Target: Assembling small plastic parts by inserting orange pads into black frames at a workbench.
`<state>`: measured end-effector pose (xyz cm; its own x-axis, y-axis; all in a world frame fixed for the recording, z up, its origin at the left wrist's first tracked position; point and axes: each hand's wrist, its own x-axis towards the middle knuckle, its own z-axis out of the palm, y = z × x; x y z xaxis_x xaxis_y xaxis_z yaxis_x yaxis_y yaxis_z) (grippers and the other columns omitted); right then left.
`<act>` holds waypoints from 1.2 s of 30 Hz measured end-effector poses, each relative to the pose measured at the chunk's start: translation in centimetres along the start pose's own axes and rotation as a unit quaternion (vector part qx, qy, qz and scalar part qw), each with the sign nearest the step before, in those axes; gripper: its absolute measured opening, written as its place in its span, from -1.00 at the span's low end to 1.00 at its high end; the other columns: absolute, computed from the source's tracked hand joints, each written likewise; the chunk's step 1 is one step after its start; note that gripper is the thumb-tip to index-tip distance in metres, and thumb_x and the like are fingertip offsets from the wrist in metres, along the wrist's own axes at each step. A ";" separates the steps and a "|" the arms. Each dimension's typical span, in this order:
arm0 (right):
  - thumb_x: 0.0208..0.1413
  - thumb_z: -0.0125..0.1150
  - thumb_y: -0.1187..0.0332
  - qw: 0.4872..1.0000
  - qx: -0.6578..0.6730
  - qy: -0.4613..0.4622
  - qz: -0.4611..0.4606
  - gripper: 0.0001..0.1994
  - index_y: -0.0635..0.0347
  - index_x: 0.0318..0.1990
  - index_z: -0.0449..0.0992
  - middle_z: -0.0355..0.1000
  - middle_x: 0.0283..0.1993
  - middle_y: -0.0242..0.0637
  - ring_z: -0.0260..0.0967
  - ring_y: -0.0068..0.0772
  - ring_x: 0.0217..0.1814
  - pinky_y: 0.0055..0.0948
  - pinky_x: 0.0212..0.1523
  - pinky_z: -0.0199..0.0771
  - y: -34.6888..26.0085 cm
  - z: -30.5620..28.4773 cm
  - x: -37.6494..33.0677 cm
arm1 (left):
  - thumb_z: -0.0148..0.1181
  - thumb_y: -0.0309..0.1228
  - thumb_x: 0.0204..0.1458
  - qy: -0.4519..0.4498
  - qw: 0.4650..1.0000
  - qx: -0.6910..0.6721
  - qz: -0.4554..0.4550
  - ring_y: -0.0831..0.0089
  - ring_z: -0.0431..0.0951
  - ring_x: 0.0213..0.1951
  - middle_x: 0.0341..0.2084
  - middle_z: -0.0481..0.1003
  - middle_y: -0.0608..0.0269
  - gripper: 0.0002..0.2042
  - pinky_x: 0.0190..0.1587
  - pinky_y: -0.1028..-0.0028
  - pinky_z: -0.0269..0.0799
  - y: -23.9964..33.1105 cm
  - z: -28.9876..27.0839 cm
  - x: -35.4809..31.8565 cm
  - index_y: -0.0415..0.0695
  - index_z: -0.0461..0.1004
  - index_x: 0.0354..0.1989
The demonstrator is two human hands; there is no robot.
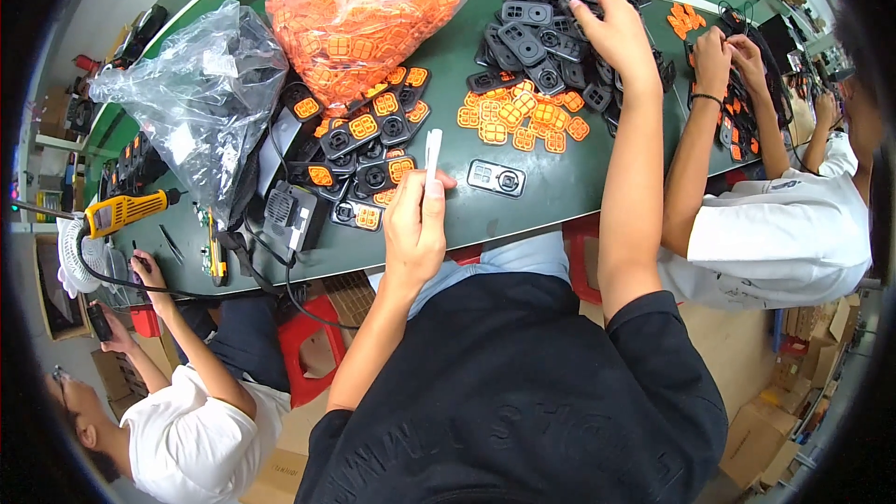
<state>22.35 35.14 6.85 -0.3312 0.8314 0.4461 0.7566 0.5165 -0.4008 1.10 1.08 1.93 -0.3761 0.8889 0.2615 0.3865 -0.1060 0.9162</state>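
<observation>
L hand [416, 224] grips white stick [433, 157]; shell [497, 178] beside.

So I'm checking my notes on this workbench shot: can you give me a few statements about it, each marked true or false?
1. The left hand holds a white stick-like tool. True.
2. The right hand rests on the clear bag of orange pieces. False: it reaches into the pile of black casings.
3. The bench top is green. True.
4. One black casing lies alone near the left hand. True.
5. The loose orange pads sit inside a tray. False: they lie directly on the bench.
</observation>
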 end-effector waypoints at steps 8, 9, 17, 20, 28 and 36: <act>0.32 0.41 0.21 0.936 0.338 -0.081 0.055 -0.70 0.20 0.07 0.72 0.61 -0.01 -0.13 0.59 -0.32 0.03 -0.30 0.06 0.61 -9.1 -1.5 -10.7 | 0.16 -0.43 0.42 0.001 1.000 -0.010 0.023 0.19 0.61 -0.28 -0.31 0.62 0.04 -0.83 -0.13 0.28 0.50 -0.1 0.2 0.2 -0.29 0.59 -0.14; 0.34 0.40 0.22 0.931 0.343 -0.115 0.045 -0.72 0.21 0.05 0.72 0.60 -0.02 -0.15 0.58 -0.31 0.02 -0.31 0.06 0.60 -11.9 -1.6 -13.2 | 0.22 -0.47 0.37 -0.004 0.997 0.036 0.072 0.16 0.61 -0.29 -0.33 0.63 0.03 -0.87 -0.15 0.26 0.50 -0.3 0.0 0.1 -0.30 0.60 -0.14; 0.52 0.13 0.36 0.816 0.560 -0.073 0.125 -0.80 0.24 0.05 0.65 0.60 -0.14 -0.35 0.53 -0.55 -0.10 -0.47 -0.01 0.54 -11.7 -3.5 -21.6 | 0.49 -0.46 0.11 -0.152 0.964 0.099 0.194 0.06 0.67 -0.06 -0.14 0.66 0.01 -0.68 0.08 0.19 0.57 4.5 0.6 0.4 -0.26 0.63 0.02; 0.44 0.14 0.46 0.939 0.320 -0.003 0.122 -0.84 0.25 0.01 0.64 0.56 -0.26 -0.31 0.51 -0.51 -0.26 -0.43 -0.21 0.51 -7.8 -4.7 -21.4 | 0.40 -0.55 0.19 -0.083 0.978 0.120 0.152 0.27 0.70 -0.17 -0.16 0.70 0.07 -0.80 -0.14 0.37 0.61 4.8 -0.7 3.7 -0.23 0.70 -0.02; 0.27 0.34 0.37 0.986 0.092 0.117 0.079 -0.81 0.14 -0.01 0.65 0.56 -0.09 -0.17 0.64 -0.03 -0.14 -0.11 -0.11 0.61 -5.3 -1.5 -19.1 | 0.40 -0.29 0.21 -0.126 0.926 0.328 0.142 0.09 0.70 -0.20 -0.19 0.68 -0.02 -0.67 0.00 0.20 0.64 1.0 3.3 16.5 -0.22 0.66 0.06; 0.25 0.32 0.40 0.982 0.125 0.114 0.088 -0.89 0.14 -0.11 0.65 0.58 -0.18 -0.19 0.63 -0.05 -0.19 -0.16 -0.17 0.59 -4.7 -1.2 -19.8 | 0.54 -0.23 0.10 -0.255 0.925 0.275 0.050 0.36 0.70 -0.25 -0.28 0.70 0.13 -0.54 -0.09 0.34 0.65 0.8 3.2 18.5 -0.20 0.66 0.12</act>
<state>26.05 16.06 0.88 -0.0514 0.8594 0.5088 0.6189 0.4272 -0.6591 -2.86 18.81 6.55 0.0773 0.9965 0.0303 0.8214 -0.0809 0.5646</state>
